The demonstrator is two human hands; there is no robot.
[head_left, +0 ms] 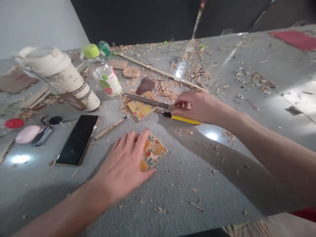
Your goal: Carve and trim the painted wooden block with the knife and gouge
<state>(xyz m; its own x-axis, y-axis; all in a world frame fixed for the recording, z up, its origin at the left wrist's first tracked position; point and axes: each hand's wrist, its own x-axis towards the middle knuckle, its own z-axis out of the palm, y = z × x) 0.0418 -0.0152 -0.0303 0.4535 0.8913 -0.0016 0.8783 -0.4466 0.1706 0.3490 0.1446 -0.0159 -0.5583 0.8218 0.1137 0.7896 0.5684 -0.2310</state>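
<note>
My left hand (123, 164) rests on the grey tabletop, its fingers and thumb closed about a small square with a fruit print (155, 152). My right hand (197, 107) grips the handle end of a flat metal file (148, 100), whose blade points left. Under the blade lies a second fruit-patterned square (141, 111). A yellow utility knife (186, 120) lies on the table just below my right hand. Between the phone and the patterned squares is a thin wooden-handled carving tool (110, 129). A dark brown piece (145, 86) sits behind the file.
At the left stand a white lidded cup (71, 79) and a clear bottle with a green cap (106, 79). A black phone (77, 140) lies before them. Carved wooden pieces (131, 72), a long thin strip (153, 68), wood shavings (197, 74) and small metal rings (240, 96) are scattered behind.
</note>
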